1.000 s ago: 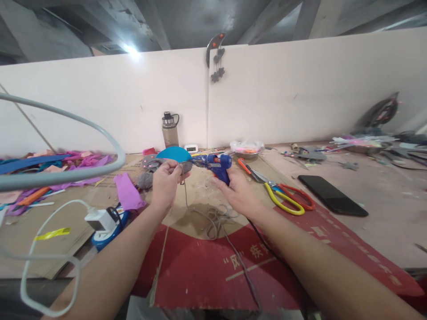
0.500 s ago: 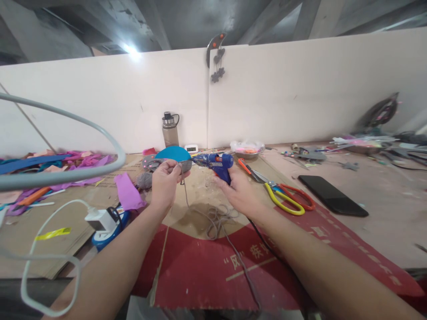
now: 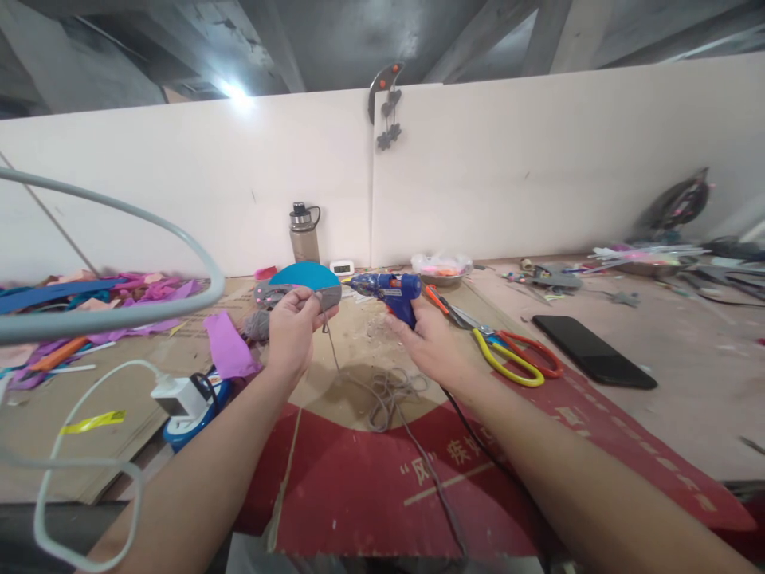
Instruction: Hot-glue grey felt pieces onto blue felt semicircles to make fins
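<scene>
My left hand point(image 3: 292, 331) pinches a blue disc point(image 3: 306, 274) whose near part is covered in grey yarn point(image 3: 330, 298). From that edge a strand hangs down to a loose tangle of grey yarn point(image 3: 388, 399) on the cardboard. My right hand point(image 3: 435, 339) is wrapped round the grip of a blue hot glue gun point(image 3: 400, 296). Its nozzle points left, close to the yarn-covered edge; whether it touches I cannot tell. A black cord runs from below the right hand toward the front. Behind the left hand sits a ball of grey yarn point(image 3: 256, 325).
Scissors point(image 3: 514, 351) and a black phone point(image 3: 591, 351) lie to the right. A water bottle point(image 3: 304, 235) stands against the white board. At left are a power strip with a white plug point(image 3: 179, 396), a pink felt piece point(image 3: 230, 344) and a grey curved tube point(image 3: 203, 263) in front.
The disc in my left hand has tilted and shifted slightly left, showing more of its yarn-covered part. The glue gun has moved slightly right.
</scene>
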Motion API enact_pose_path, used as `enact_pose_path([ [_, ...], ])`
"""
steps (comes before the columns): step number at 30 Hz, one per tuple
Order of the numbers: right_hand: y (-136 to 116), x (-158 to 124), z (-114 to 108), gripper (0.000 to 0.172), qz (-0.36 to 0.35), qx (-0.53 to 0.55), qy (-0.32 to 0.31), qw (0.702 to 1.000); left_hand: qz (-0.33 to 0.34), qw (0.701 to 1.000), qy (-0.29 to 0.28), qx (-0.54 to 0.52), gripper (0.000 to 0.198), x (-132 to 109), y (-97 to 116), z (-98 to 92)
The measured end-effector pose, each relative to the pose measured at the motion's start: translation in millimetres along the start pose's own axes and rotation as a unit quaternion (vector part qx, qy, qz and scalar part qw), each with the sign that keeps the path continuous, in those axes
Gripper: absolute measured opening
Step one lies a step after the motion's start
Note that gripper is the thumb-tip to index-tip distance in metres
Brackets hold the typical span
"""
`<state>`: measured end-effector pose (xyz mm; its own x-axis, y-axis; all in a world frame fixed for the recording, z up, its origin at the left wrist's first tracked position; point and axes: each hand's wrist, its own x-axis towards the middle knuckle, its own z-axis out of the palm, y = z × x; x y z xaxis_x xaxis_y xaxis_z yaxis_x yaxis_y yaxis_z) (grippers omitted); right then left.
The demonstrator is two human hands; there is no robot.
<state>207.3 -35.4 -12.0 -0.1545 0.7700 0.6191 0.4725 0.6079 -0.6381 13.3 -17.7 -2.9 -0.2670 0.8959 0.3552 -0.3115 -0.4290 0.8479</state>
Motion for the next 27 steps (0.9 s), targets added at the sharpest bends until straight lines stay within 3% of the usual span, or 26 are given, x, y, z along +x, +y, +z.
enact_pose_path([
  [4,12,5,2,0.026,0.053,0.030,0.006,0.998,-0.012,1.000,0.000,-0.013,0.023,2,0,-1.4],
  [10,49,17,9,0.014,0.238,0.047,-0.060,0.968,0.004,1.000,0.009,0.002,0.021,4,-6,-3.5],
  [14,62,21,-2,0.017,0.249,-0.203,-0.127,0.938,0.053,0.995,0.018,0.078,0.018,4,-9,-4.6],
  [16,59,20,-11,0.025,0.227,-0.321,-0.126,0.911,0.080,0.987,0.012,0.143,0.015,3,-9,-5.8],
  [18,46,18,-17,0.029,0.213,-0.336,-0.096,0.912,0.112,0.969,0.008,0.220,0.012,1,-8,-7.3],
  [20,27,16,-13,0.023,0.172,-0.242,-0.050,0.954,0.154,0.939,0.008,0.308,0.011,-1,-7,-8.7],
  [22,5,15,2,0.017,0.114,-0.048,-0.026,0.992,0.204,0.895,0.003,0.396,0.012,-4,-5,-10.2],
  [24,-14,15,25,0.018,0.116,0.138,-0.036,0.983,0.253,0.849,-0.014,0.463,0.012,-6,-2,-11.8],
  [27,-31,17,54,0.024,0.155,0.348,-0.077,0.921,0.280,0.820,-0.048,0.496,0.014,-7,1,-13.7],
])
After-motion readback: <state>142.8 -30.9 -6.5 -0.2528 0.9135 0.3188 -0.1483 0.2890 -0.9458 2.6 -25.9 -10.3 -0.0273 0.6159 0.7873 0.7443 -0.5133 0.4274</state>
